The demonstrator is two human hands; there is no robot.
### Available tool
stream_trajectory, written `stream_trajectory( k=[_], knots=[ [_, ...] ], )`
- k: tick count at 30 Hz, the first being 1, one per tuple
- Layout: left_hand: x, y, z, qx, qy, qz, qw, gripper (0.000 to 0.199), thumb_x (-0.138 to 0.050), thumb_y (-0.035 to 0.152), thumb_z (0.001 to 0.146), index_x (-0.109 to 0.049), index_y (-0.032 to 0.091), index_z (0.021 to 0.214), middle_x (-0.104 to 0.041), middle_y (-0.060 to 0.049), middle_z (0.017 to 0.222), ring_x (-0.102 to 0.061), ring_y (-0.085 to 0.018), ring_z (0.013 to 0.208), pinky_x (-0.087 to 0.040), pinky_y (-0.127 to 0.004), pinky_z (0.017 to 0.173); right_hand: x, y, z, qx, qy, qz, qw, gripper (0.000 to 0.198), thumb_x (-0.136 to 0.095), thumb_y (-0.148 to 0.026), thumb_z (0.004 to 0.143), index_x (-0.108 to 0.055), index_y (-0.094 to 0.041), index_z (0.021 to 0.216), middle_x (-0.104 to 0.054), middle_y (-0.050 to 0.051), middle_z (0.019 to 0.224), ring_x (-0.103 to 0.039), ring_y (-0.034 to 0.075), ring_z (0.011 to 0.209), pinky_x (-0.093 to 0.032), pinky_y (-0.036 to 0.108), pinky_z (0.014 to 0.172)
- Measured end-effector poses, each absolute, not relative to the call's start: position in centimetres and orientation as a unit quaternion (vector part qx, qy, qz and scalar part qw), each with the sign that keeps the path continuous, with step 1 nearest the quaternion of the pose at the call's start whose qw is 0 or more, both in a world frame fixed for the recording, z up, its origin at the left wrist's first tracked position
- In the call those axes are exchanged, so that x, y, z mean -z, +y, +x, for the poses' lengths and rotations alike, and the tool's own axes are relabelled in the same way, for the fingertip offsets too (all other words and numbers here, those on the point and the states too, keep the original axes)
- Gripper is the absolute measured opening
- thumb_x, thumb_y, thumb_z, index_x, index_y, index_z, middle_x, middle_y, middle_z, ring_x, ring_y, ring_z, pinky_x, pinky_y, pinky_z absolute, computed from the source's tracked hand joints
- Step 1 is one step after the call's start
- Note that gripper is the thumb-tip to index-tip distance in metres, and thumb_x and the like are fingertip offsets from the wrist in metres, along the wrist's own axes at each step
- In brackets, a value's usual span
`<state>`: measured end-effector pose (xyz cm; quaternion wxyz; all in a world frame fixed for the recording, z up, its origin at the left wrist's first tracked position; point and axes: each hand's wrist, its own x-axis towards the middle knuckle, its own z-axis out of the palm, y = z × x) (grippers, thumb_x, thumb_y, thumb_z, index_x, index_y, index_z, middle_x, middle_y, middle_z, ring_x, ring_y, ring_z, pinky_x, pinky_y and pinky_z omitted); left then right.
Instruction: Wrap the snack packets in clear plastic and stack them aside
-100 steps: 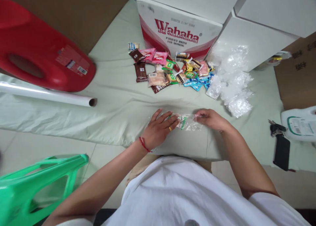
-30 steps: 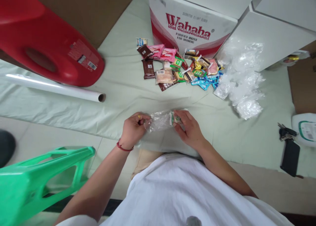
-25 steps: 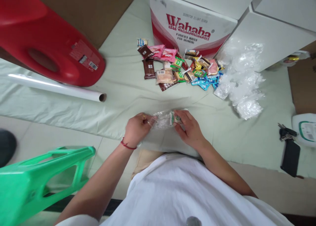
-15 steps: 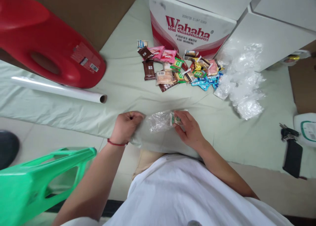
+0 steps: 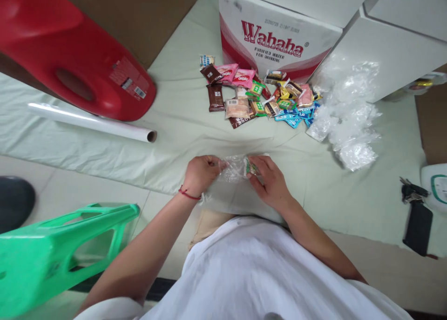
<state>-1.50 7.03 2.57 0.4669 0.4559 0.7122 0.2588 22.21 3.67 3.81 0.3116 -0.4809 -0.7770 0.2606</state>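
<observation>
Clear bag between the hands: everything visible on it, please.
The clear bag looks like thin, glossy plastic, see-through and crinkled, with bright glints. It lies roughly crosswise in front of the person, over the pale green cloth. The left hand has its fingertips at one end; the right hand covers much of the other, where a green-and-white packet appears to be inside. Whether its mouth is open isn't clear.

The bag point(image 5: 233, 169) is clear, thin and crinkled, lying flat and lengthwise on the pale green cloth point(image 5: 174, 147), its loose end bunched at the left fingers point(image 5: 215, 168). From here I see a small packet point(image 5: 248, 167), green and white, seemingly within the other end, partly hidden under the right fingers point(image 5: 260, 165).
</observation>
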Motion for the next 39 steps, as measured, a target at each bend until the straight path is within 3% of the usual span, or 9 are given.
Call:
stream_trajectory(
  k=[5,11,14,20,22,25,29,33,39],
  knots=[
    [-2.6,7.7,-2.6,-0.296,0.696,0.416,0.504,0.027,-0.078,0.042,0.062,-0.077,0.017,0.071,-0.069,-0.003,0.066,-0.054,-0.015,0.06,-0.039,-0.026,0.055,-3.7,3.7,22.2,-0.262,-0.776,-0.481,0.312,0.04,-0.052,-0.033,0.105,-0.056,-0.026,0.145,-0.065,0.014,0.13,-0.064,0.027,0.117,-0.058,0.045,0.099],
    [-3.3,7.2,-5.2,-0.268,0.682,0.365,0.575,0.033,-0.083,0.043,0.06,-0.072,0.015,0.075,-0.058,0.003,0.058,-0.045,-0.01,0.052,-0.035,-0.024,0.052,-3.6,3.9,22.0,-0.25,-0.786,-0.473,0.31,0.037,-0.053,-0.029,0.104,-0.058,-0.025,0.141,-0.066,0.012,0.126,-0.066,0.025,0.113,-0.058,0.042,0.098],
    [-3.3,7.1,-5.7,-0.281,0.677,0.412,0.541,0.034,-0.081,0.044,0.061,-0.071,0.017,0.079,-0.057,0.003,0.063,-0.043,-0.009,0.054,-0.033,-0.024,0.052,-3.6,4.0,21.9,-0.252,-0.785,-0.473,0.311,0.037,-0.053,-0.029,0.105,-0.058,-0.024,0.14,-0.067,0.013,0.127,-0.066,0.026,0.113,-0.058,0.042,0.097],
    [-3.9,7.8,-4.0,-0.299,0.649,0.596,0.366,0.052,-0.071,0.054,0.079,-0.07,0.02,0.118,-0.071,-0.01,0.117,-0.065,-0.025,0.101,-0.052,-0.04,0.09,-3.7,4.0,22.0,-0.255,-0.787,-0.475,0.299,0.038,-0.054,-0.03,0.104,-0.059,-0.023,0.141,-0.066,0.013,0.129,-0.065,0.026,0.115,-0.058,0.043,0.099],
    [-4.0,8.1,-2.9,-0.224,0.612,0.662,0.37,0.065,-0.076,0.053,0.073,-0.066,0.022,0.129,-0.072,-0.01,0.119,-0.063,-0.031,0.115,-0.049,-0.047,0.102,-3.8,4.0,22.0,-0.253,-0.789,-0.48,0.289,0.039,-0.054,-0.032,0.104,-0.059,-0.023,0.142,-0.066,0.013,0.13,-0.065,0.026,0.117,-0.057,0.043,0.1],
    [-3.7,8.1,-2.2,-0.159,0.583,0.688,0.402,0.052,-0.072,0.042,0.076,-0.064,0.022,0.123,-0.073,-0.007,0.109,-0.066,-0.031,0.111,-0.05,-0.047,0.101,-4.2,3.8,21.8,-0.25,-0.787,-0.499,0.263,0.042,-0.056,-0.031,0.102,-0.059,-0.024,0.143,-0.065,0.012,0.132,-0.064,0.027,0.118,-0.057,0.043,0.101],
    [-2.9,6.8,-3.3,-0.236,0.599,0.666,0.377,0.044,-0.059,0.027,0.079,-0.056,0.022,0.123,-0.07,-0.005,0.1,-0.067,-0.024,0.089,-0.054,-0.041,0.085,-4.7,3.6,20.7,-0.226,-0.774,-0.554,0.208,0.043,-0.061,-0.03,0.1,-0.062,-0.022,0.142,-0.065,0.013,0.132,-0.064,0.028,0.115,-0.058,0.042,0.096],
    [-1.9,3.1,-4.8,-0.395,0.548,0.694,0.248,0.037,-0.058,0.016,0.073,-0.056,0.024,0.109,-0.062,-0.008,0.112,-0.062,-0.027,0.109,-0.051,-0.046,0.098,-5.0,3.4,19.6,-0.186,-0.763,-0.596,0.166,0.042,-0.067,-0.036,0.098,-0.065,-0.022,0.139,-0.065,0.014,0.13,-0.064,0.029,0.11,-0.058,0.041,0.09],
    [-0.5,-3.0,-2.9,-0.486,0.541,0.655,0.204,0.061,-0.065,0.051,0.09,-0.043,0.025,0.14,-0.06,-0.012,0.122,-0.062,-0.031,0.115,-0.05,-0.05,0.1,-5.0,3.5,19.5,-0.191,-0.76,-0.598,0.167,0.045,-0.068,-0.036,0.099,-0.064,-0.021,0.14,-0.065,0.012,0.13,-0.064,0.027,0.111,-0.058,0.039,0.09]
  ],
)
